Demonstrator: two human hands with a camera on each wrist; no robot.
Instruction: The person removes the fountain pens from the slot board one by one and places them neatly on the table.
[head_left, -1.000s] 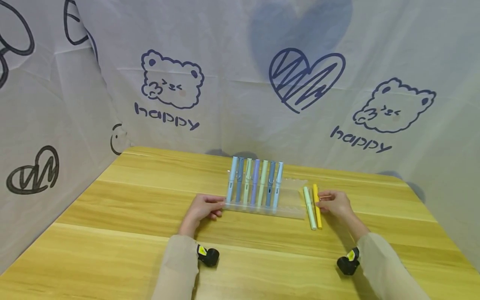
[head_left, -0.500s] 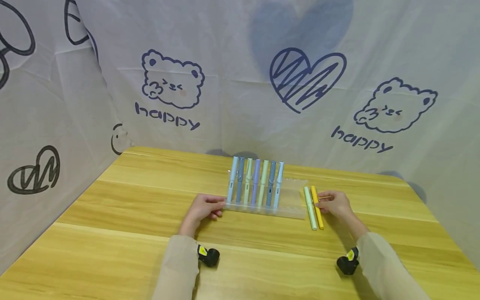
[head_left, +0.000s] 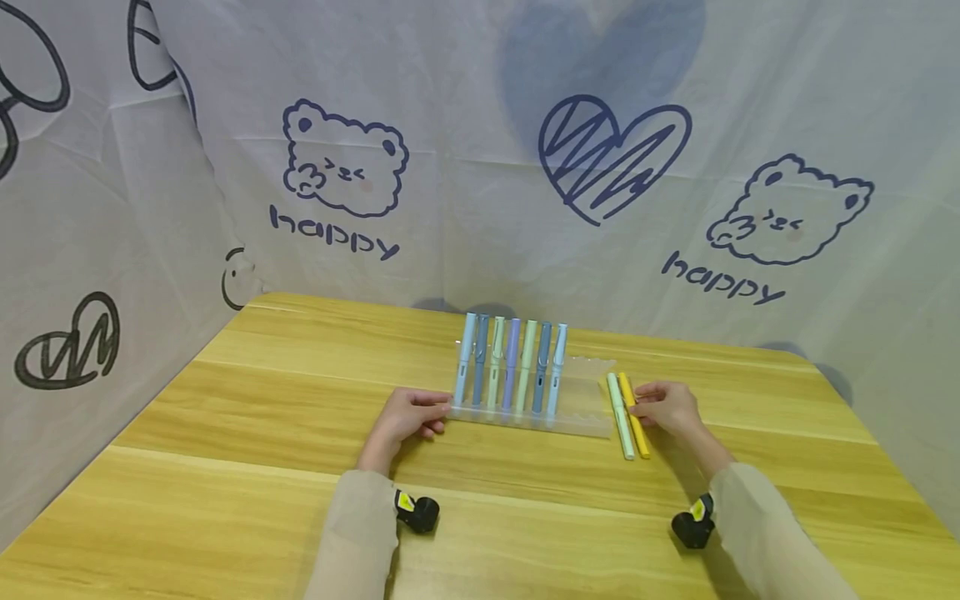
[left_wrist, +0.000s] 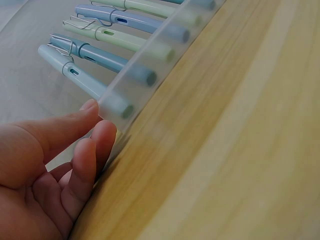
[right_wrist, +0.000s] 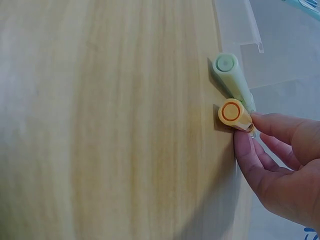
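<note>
A clear plastic pen case (head_left: 581, 396) lies toward the back of the table, with several blue, green and purple pens (head_left: 510, 367) side by side in it. At its near left corner my left hand (head_left: 405, 417) pinches the edge between thumb and fingers; the left wrist view shows the thumb (left_wrist: 75, 125) on that corner beside a light blue pen (left_wrist: 75, 75). Right of the case lie a pale green pen (head_left: 620, 417) and a yellow pen (head_left: 636, 421), their upper ends close together. My right hand (head_left: 671, 408) pinches the yellow pen from its right side.
The wooden table (head_left: 525, 525) extends in front of and around the case. Behind it hangs a pale cloth (head_left: 465, 192) with drawings, close to the table's back edge. Each wrist carries a small black camera (head_left: 417, 512).
The yellow pen has turned slightly in my right hand: its upper end has shifted left toward the green pen, its lower end a little right. My left hand and the case stay put.
</note>
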